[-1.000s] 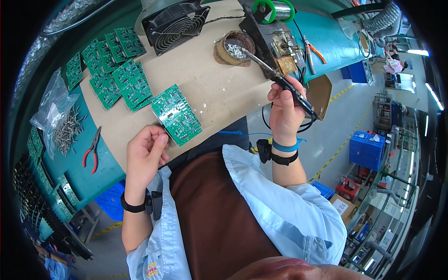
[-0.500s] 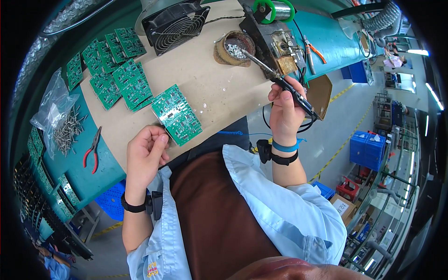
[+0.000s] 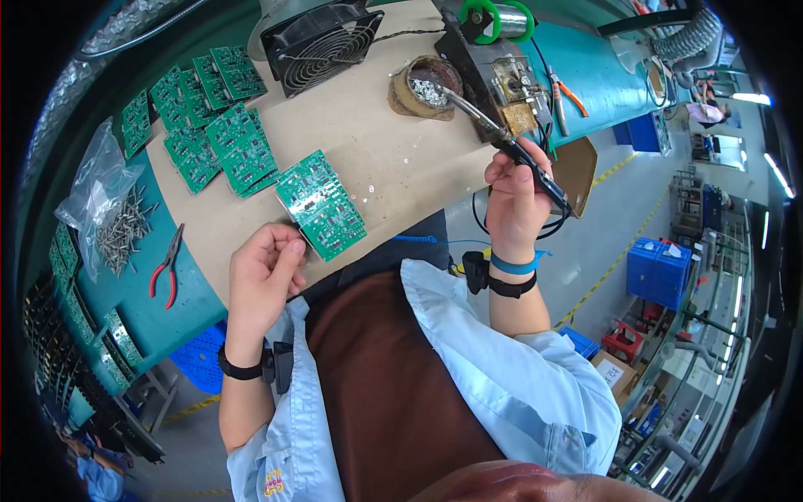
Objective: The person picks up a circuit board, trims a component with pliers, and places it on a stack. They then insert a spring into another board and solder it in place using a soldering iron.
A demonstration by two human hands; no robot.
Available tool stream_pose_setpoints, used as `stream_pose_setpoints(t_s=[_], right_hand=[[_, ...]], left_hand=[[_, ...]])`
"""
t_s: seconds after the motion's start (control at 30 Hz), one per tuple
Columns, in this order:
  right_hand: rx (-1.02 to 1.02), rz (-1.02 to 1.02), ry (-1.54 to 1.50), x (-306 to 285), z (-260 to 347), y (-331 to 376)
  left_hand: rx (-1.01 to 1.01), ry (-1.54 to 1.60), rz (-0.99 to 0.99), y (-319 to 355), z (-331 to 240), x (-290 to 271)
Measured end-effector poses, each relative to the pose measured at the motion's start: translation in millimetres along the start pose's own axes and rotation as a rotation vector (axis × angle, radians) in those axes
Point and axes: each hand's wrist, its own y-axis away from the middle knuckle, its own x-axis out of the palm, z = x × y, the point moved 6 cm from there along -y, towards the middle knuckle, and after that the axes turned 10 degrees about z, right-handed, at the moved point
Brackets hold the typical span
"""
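Soldering looks to be between joints rather than on one: the right hand [image 3: 514, 197], right of centre in the frame, is wrapped around the iron [image 3: 510, 146], fingers closed on its dark grip, while the metal tip reaches up toward the round tin of cleaning wool [image 3: 425, 88] at upper centre; whether the tip touches the wool I cannot tell

The left hand [image 3: 263, 272], at lower left of centre, has its fingers curled narrow, thumb and forefinger pinching at the lower left edge of a green board [image 3: 322, 205], which lies flat on the tan mat [image 3: 393, 159] just above that hand

Judging by how things lie, this one board is the piece in work and the iron is well apart from it, so its joints are not being made right now; how many are already done is too small to tell

More boards [image 3: 205, 121] are laid out in rows at upper left, and I cannot tell finished from waiting

Elsewhere: a black fan [image 3: 322, 46] at top centre, a green-spooled solder reel [image 3: 493, 18] at the top, a bag of metal pins [image 3: 113, 213] and red pliers [image 3: 167, 263] at far left
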Motion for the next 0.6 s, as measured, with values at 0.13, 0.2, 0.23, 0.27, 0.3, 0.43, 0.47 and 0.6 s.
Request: stream_pose_setpoints(t_s=[0.13,0.2,0.23,0.27,0.3,0.43,0.47,0.6], right_hand=[[0.007,0.009,-0.055,-1.7,-0.2,0.9],[0.012,0.02,-0.071,-3.4,-1.5,0.6],[0.012,0.026,-0.086,-4.3,-2.2,0.6],[0.012,0.031,-0.1,-4.9,-2.8,0.7],[0.015,0.034,-0.101,-5.3,-3.4,1.0],[0.026,0.042,-0.149,-6.4,-5.5,1.8],[0.025,0.047,-0.145,-6.6,-5.7,1.6],[0.025,0.053,-0.137,-6.0,-5.7,1.9]], left_hand=[[-0.005,0.007,-0.004,0.4,-0.8,0.9],[-0.001,0.011,0.003,0.0,-1.7,1.5],[0.001,0.012,0.007,0.0,-1.9,1.7],[0.0,0.014,0.004,0.2,-1.8,1.3],[-0.003,0.017,0.004,0.5,-1.5,1.1],[-0.008,0.023,0.003,0.7,-0.6,0.7],[-0.007,0.024,0.002,0.7,-0.6,0.7],[-0.003,0.023,0.001,0.9,-0.5,0.8]])
